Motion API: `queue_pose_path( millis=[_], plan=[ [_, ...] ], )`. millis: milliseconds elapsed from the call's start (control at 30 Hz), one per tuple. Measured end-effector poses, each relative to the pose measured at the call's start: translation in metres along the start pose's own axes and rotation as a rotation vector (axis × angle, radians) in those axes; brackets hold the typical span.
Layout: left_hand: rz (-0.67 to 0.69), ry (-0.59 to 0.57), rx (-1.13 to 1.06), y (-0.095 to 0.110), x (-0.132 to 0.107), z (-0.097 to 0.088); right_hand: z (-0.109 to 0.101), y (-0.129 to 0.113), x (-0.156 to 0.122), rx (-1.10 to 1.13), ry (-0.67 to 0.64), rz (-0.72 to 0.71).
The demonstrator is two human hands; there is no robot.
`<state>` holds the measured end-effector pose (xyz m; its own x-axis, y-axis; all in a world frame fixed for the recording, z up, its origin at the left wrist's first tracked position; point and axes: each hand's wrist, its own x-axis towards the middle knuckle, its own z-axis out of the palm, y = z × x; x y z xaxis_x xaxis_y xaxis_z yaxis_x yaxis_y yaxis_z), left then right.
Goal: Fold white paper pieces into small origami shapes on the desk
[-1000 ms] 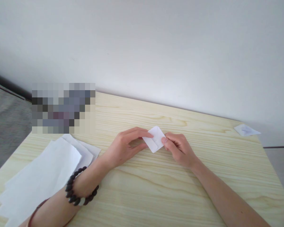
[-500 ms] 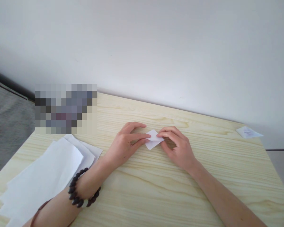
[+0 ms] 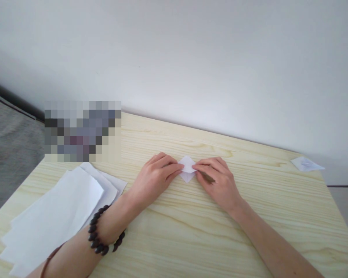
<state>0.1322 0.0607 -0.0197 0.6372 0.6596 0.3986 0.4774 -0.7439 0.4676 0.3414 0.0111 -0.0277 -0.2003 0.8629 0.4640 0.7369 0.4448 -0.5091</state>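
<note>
A small white folded paper (image 3: 187, 166) is pinched between both hands near the middle of the table. It has a diamond outline, with a fold line running across it from side to side. My left hand (image 3: 159, 172) grips its left corner between thumb and fingers. At the opposite corner, my right hand (image 3: 217, 177) holds it the same way. The fingertips cover both side corners of the paper. A dark beaded bracelet (image 3: 94, 231) circles my left wrist.
Several loose white sheets (image 3: 58, 204) lie overlapping at the left of the wooden table (image 3: 191, 239). Another folded white paper (image 3: 306, 164) rests near the far right corner. A pixelated object (image 3: 84, 131) stands at the back left. The pale wall (image 3: 191, 69) runs along the table's far edge.
The folded paper has turned slightly and now sits more squarely between my hands. My left fingers have drawn together and closed down on its left corner.
</note>
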Motion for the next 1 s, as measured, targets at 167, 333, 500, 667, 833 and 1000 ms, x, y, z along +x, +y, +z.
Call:
queue_pose_path(
  millis=[167, 333, 500, 667, 833, 1000],
  plan=[
    [-0.013, 0.009, -0.017, 0.0005, 0.0004, 0.0001, -0.0018, 0.0037, -0.0002, 0.045, -0.033, -0.015],
    [-0.079, 0.010, -0.064, -0.0006, 0.0005, 0.0024, -0.0030, 0.0056, 0.0037, 0.141, -0.056, 0.072],
    [-0.105, -0.052, -0.054, -0.0004, 0.0009, 0.0034, -0.0019, 0.0043, 0.0052, 0.116, -0.084, 0.104],
    [-0.103, -0.118, -0.033, 0.0023, 0.0018, 0.0029, 0.0005, 0.0041, 0.0039, 0.089, -0.118, 0.101],
    [-0.109, -0.171, -0.058, 0.0031, 0.0029, 0.0002, 0.0010, 0.0006, 0.0029, 0.046, -0.063, 0.172],
    [-0.129, -0.118, -0.069, 0.0037, 0.0024, 0.0014, -0.0029, 0.0003, 0.0039, 0.105, -0.082, 0.115]
  ],
)
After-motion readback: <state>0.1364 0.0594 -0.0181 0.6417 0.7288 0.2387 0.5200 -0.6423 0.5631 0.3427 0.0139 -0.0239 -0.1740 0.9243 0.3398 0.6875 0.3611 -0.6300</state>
